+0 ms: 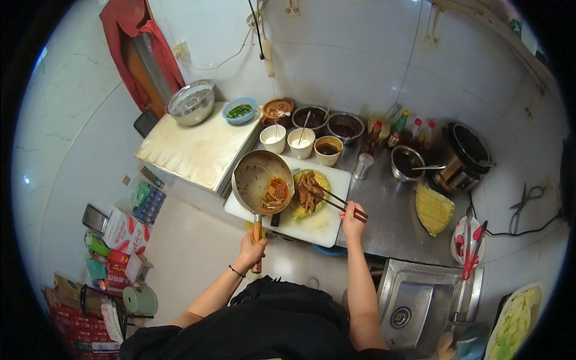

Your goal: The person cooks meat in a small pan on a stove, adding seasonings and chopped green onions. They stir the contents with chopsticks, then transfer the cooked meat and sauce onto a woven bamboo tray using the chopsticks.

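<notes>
My left hand (253, 248) grips the wooden handle of a metal saucepan (245, 180), which is tilted over the left part of a white cutting board (288, 231). Reddish sauce with some pieces of food (275, 193) lies in the pan. In my right hand (354, 221) is a pair of dark chopsticks (338, 203), their tips at a heap of brown cooked meat (308, 191), perhaps chicken feet. The meat rests on a yellow-green woven-patterned plate (324, 176) beside the pan. A dark knife handle (275, 219) shows between pan and plate; the blade is mostly hidden.
Behind the board stand white cups (272, 138), bowls of dark sauce (345, 126) and a metal shaker (363, 166). Sauce bottles (398, 128), an electric cooker (463, 157) and a second yellow plate (434, 210) are right. A sink (409, 310) is near right; a covered surface (193, 148) is left.
</notes>
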The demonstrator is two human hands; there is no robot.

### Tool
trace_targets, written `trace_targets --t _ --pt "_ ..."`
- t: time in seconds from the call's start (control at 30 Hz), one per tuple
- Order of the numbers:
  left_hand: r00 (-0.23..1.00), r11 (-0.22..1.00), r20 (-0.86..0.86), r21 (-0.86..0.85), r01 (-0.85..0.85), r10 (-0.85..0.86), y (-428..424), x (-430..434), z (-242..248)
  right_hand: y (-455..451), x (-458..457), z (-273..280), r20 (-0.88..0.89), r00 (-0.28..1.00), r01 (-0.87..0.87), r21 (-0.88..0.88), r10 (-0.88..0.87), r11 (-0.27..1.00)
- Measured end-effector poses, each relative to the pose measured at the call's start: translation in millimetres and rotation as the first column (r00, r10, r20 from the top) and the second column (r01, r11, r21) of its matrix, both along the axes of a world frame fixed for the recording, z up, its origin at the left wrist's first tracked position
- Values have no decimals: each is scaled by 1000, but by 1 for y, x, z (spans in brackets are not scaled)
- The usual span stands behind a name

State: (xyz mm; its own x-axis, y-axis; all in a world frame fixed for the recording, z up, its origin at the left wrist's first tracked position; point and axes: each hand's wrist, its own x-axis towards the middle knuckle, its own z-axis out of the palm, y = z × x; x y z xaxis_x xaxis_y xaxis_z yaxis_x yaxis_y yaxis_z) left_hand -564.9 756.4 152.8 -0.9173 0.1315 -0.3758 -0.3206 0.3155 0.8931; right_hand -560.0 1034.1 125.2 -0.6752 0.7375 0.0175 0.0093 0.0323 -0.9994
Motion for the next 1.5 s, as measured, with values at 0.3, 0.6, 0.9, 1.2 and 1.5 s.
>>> trace_targets --t 0.3,0.6,0.9,1.2,1.5 --pt "998 1000 -62 27 -13 14 -2 2 -19 -24 17 53 -141 962 -249 -87 235 965" --pt "983 997 -177 -70 26 -39 3 15 -8 -57 -4 26 -146 971 -209 -155 187 965" --pt "993 999 -112 -30 40 -43 -1 12 -14 -36 -1 -7 -180 981 -162 -538 75 827" --pt "998 999 -50 5 -40 41 -2 0 -24 -14 13 4 -234 972 -128 -481 13 867" --pt "994 995 -61 -28 -92 90 -9 -10 -24 -21 22 -5 13 995 -97 -134 100 986"
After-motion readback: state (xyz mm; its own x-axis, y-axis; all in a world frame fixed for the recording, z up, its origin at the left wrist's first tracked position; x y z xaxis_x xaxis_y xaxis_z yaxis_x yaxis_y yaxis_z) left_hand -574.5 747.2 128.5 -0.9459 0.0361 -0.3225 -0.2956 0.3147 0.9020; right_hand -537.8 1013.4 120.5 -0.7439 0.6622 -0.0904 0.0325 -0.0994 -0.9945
